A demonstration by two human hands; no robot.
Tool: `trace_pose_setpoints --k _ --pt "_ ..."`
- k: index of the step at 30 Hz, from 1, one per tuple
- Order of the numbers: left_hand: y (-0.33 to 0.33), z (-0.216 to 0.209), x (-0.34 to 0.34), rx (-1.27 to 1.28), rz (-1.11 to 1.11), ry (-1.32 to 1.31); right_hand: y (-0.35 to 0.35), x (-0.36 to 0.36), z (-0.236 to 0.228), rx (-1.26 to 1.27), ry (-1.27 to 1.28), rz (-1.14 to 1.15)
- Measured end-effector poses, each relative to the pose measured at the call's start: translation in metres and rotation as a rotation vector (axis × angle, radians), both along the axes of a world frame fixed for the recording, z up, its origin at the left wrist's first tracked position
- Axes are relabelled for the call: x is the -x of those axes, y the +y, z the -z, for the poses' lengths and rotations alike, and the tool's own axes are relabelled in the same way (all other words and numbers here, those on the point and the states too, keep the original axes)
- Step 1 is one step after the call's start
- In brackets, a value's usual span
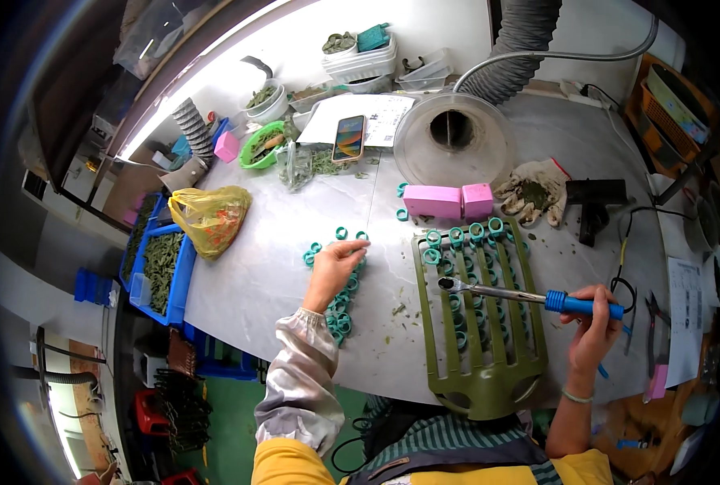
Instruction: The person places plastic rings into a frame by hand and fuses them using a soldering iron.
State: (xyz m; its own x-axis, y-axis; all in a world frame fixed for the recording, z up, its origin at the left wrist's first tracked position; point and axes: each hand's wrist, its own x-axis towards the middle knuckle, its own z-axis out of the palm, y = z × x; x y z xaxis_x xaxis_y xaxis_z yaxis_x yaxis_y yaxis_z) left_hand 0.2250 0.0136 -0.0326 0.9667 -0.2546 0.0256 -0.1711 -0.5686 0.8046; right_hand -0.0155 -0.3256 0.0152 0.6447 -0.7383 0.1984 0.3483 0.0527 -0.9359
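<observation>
In the middle of the table, my left hand (337, 271) reaches over a group of small teal rings (339, 319). Its fingertips are pinched together at one teal ring (362, 235) at the far end of the group. My right hand (590, 327) is wrapped around the blue handle of a long metal-shafted tool (505, 293). The tool's rounded, dark-centred head points left, over an olive-green slotted rack (477, 388). More teal rings (476, 233) sit in rows on and between the rack's bars.
Behind the rack lie pink blocks (432, 201), a soiled glove (534, 191) and a clear cone-shaped hood (454, 162). Farther back are a phone (348, 138) and a green bowl (261, 145). A yellow bag (209, 220) and blue bins (183, 279) stand at left. Pliers (652, 343) lie at right.
</observation>
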Motion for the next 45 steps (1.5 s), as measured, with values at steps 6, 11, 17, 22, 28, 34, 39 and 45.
trace_pose_setpoints --k 6,11,17,22,28,34,39,45 --pt "-0.003 -0.008 0.011 -0.002 0.126 0.199 0.001 0.001 -0.001 0.018 -0.007 0.007" --pt "0.001 -0.009 0.013 0.009 0.153 0.249 0.0 0.002 -0.002 0.024 -0.005 0.027" --pt "-0.012 -0.016 0.029 -0.026 0.236 0.178 -0.002 0.004 -0.003 0.024 0.007 0.016" --pt "-0.045 -0.04 0.047 0.145 0.263 0.187 -0.008 0.006 0.001 0.017 0.01 0.043" --pt "-0.104 -0.039 0.06 0.19 0.459 -0.027 -0.013 0.002 0.008 0.044 0.035 0.07" --pt "-0.129 -0.008 0.053 0.029 0.488 -0.39 -0.012 -0.005 0.021 0.069 0.008 0.034" --pt "-0.127 -0.011 0.048 -0.016 0.503 -0.376 -0.013 -0.01 0.024 0.105 -0.04 0.014" --pt "-0.12 -0.015 0.031 0.049 0.449 -0.354 -0.025 0.006 0.011 0.04 -0.014 0.097"
